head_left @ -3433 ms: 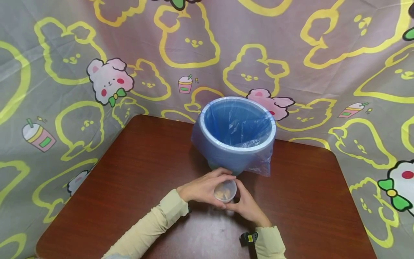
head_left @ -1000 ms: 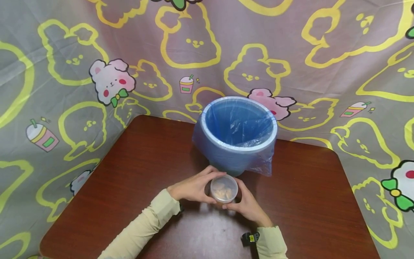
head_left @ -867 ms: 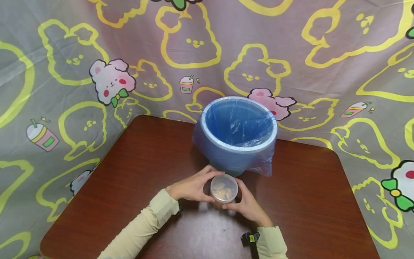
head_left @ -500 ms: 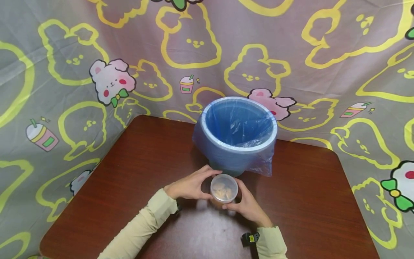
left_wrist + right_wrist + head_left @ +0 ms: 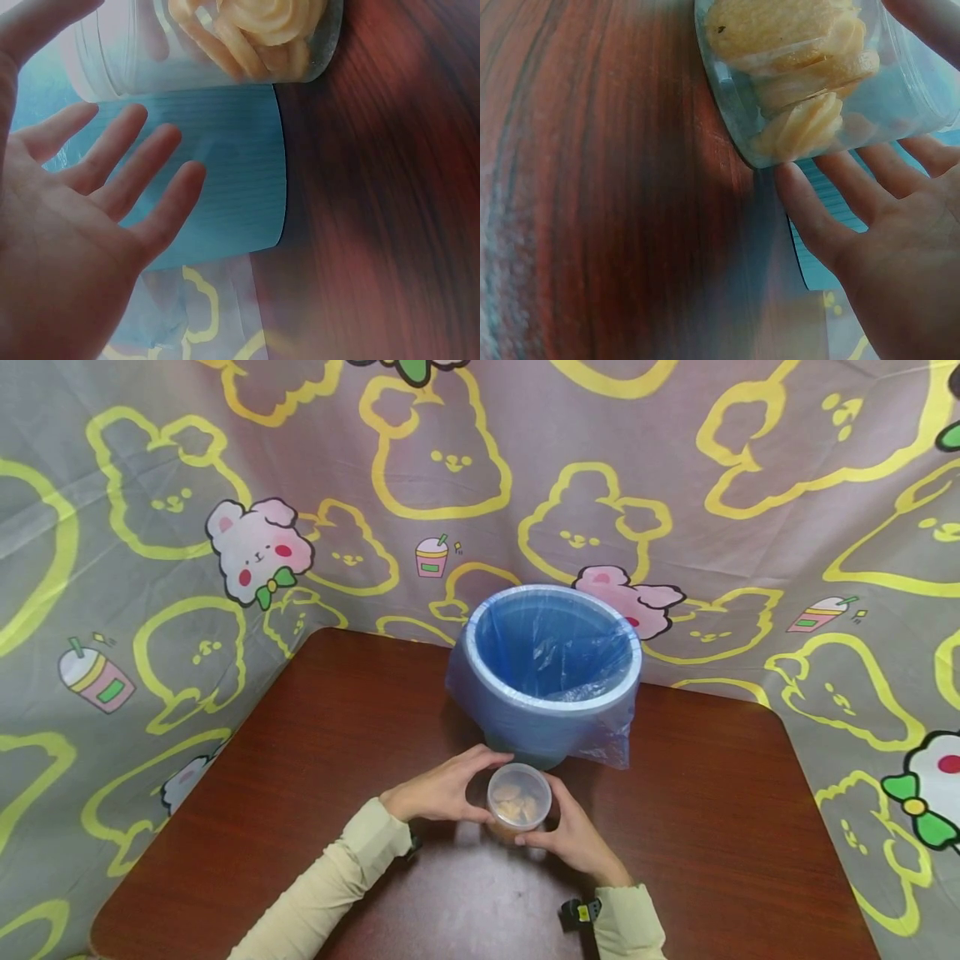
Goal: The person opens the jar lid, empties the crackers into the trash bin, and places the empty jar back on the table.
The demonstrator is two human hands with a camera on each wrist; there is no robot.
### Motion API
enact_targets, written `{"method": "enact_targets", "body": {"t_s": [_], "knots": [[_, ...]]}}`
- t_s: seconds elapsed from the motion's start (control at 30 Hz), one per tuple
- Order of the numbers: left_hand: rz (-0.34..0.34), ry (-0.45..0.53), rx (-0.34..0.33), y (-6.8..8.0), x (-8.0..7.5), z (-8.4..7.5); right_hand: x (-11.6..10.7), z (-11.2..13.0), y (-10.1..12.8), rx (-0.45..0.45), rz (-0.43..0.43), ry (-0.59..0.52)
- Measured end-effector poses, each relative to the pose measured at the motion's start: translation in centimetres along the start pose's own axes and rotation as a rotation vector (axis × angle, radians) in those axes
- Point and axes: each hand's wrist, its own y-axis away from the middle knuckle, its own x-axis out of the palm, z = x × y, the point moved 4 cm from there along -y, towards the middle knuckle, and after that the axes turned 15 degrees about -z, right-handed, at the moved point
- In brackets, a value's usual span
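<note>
A clear plastic jar (image 5: 519, 797) of cookies with a translucent lid stands upright on the table, just in front of the blue bin. My right hand (image 5: 576, 835) holds its right side, thumb in front and fingers around behind; in the right wrist view, the fingers (image 5: 810, 210) reach the jar's wall near its base. To the left, my left hand (image 5: 442, 789) is spread with fingertips beside the lid and the thumb tip close to the jar's front. In the left wrist view, its fingers (image 5: 161, 195) are apart from the jar wall (image 5: 161, 71). Piped, golden cookies (image 5: 802, 127) show inside.
A blue bin (image 5: 553, 703) lined with a blue plastic bag stands directly behind the jar. The dark red-brown table (image 5: 705, 827) is bounded at the back and sides by a patterned cloth (image 5: 450, 435).
Over the last seconds the jar has moved slightly left, and its lid shows larger. My left hand has drawn back left from the jar, its fingers loosening. The right hand has stayed around it.
</note>
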Motion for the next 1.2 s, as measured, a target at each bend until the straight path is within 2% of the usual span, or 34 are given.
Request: {"method": "enact_targets", "body": {"t_s": [0.33, 0.73, 1.2], "knots": [[0.007, 0.007, 0.022, -0.2, 0.3, -0.4, 0.1, 0.0, 0.0, -0.035, 0.001, 0.019], [0.02, 0.028, 0.008, -0.4, 0.8, -0.6, -0.1, -0.3, 0.0, -0.005, 0.017, -0.021], [0.034, 0.032, 0.047, -0.9, 1.7, -1.2, 0.0, -0.4, 0.0, 0.008, 0.019, -0.016]]}}
